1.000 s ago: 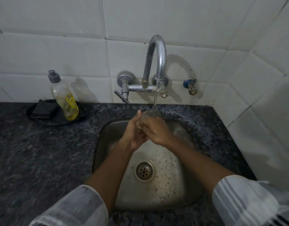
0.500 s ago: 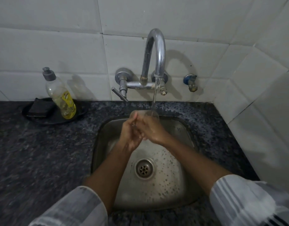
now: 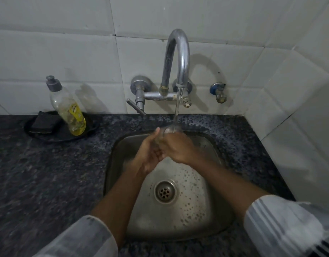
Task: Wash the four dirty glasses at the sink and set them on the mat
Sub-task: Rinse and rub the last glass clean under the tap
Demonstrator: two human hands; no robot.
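1. While water ran from the tap [image 3: 178,58], both hands held a clear glass [image 3: 170,129] under the stream, above the back of the sink [image 3: 213,216].
2. The left hand [image 3: 149,154] cupped it from the side.
3. The right hand [image 3: 176,147] curled round it.
4. A soap bottle [image 3: 69,110] stood on a dark tray [image 3: 48,134] beside a sponge [image 3: 43,123].

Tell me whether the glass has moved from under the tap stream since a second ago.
No. The glass stays under the running stream from the tap, held by both hands above the sink.
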